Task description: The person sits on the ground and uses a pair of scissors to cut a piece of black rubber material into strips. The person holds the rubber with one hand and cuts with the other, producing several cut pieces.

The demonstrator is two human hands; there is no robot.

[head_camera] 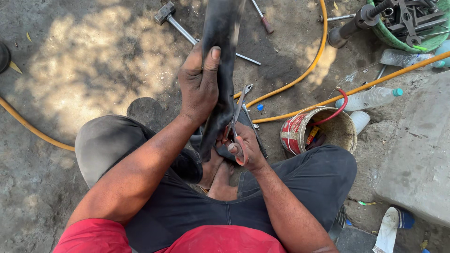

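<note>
My left hand (199, 84) grips a black rubber inner tube (220, 33) that stretches from my lap up out of the top of the view. My right hand (243, 147) holds a pair of scissors (238, 117) with orange handles, blades open and pointing up along the tube's right edge. I squat on dirt ground, knees spread, one bare foot (220, 180) under the tube.
A hammer (165, 13) and a screwdriver (263, 18) lie on the ground ahead. Yellow hoses (309, 65) cross the dirt. A red-and-white bucket (295, 133) stands by my right knee, plastic bottles (370, 98) beyond it. A green basket of tools (412, 23) sits top right, a concrete block (417, 154) right.
</note>
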